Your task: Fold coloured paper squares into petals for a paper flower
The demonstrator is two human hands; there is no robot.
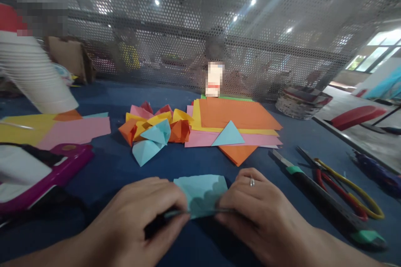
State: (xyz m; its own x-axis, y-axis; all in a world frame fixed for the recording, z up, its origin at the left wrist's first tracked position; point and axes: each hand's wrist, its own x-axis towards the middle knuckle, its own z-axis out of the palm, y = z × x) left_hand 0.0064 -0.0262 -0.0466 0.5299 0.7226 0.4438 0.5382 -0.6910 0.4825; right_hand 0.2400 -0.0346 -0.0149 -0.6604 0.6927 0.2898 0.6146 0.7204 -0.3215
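Observation:
A light blue sheet of paper [203, 190] lies on the dark blue tabletop near its front, its lower edge raised in a fold. My left hand [150, 208] pinches that edge between thumb and fingers on the left. On the right side my right hand [257, 208], with a ring on one finger, pinches the same edge. Beyond the hands sits a cluster of folded paper pieces [156, 127] in orange, yellow, pink and blue. A folded blue triangle [229, 134] rests on a stack of coloured paper [234, 114], and an orange folded piece [238, 154] sticks out below.
To the right lie a utility knife [326, 196], scissors [344, 187] and a woven basket [302, 102]. At left are a magenta-edged device [65, 162], loose coloured sheets [75, 131] and stacked white cups [34, 71]. A perforated metal panel [175, 46] stands behind.

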